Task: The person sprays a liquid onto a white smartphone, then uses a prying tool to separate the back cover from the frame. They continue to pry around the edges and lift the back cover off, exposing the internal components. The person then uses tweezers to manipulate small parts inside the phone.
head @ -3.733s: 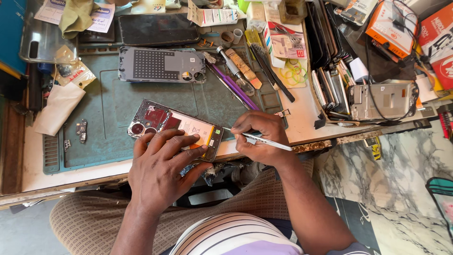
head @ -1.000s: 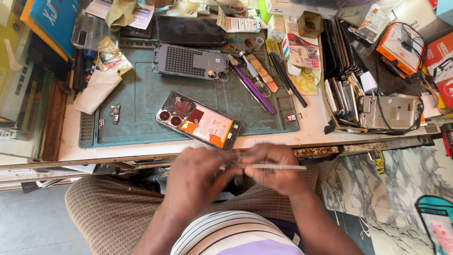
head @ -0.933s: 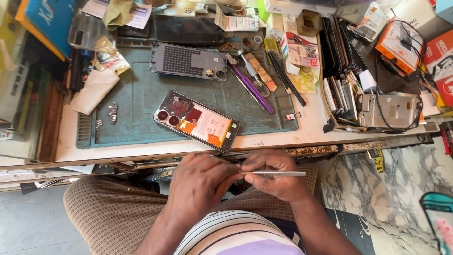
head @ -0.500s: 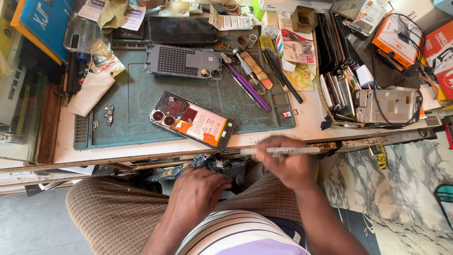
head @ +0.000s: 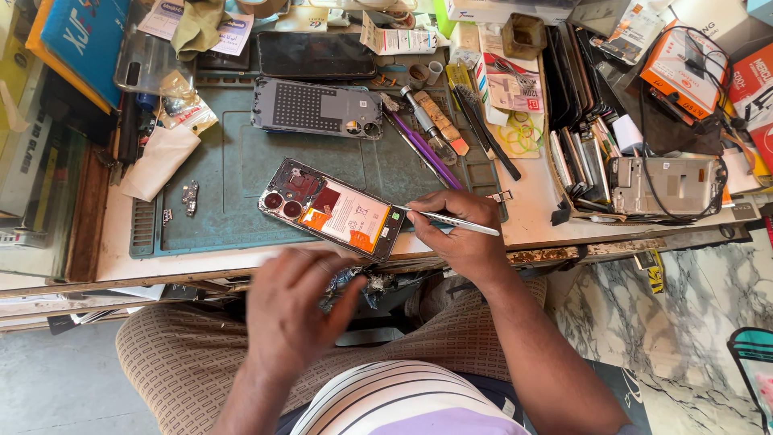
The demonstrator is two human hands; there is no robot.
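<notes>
An opened phone (head: 332, 209) with its back cover off lies tilted on the green work mat (head: 233, 169), showing two camera lenses and an orange-and-white battery. My right hand (head: 455, 238) holds metal tweezers (head: 452, 220) with the tip at the phone's lower right end. My left hand (head: 296, 310) hovers blurred below the table edge, just under the phone, fingers spread and holding nothing.
A grey phone back cover (head: 316, 107) lies at the mat's far side, next to purple and black tools (head: 425, 149). A stack of phone frames and screens (head: 660, 184) with cables sits right. Small parts (head: 190, 195) and white paper (head: 159, 151) lie left. Boxes crowd the back.
Both hands were together below the table edge a second ago. My right hand has risen with the tweezers to the phone's end; my left hand has come apart from it and moves up.
</notes>
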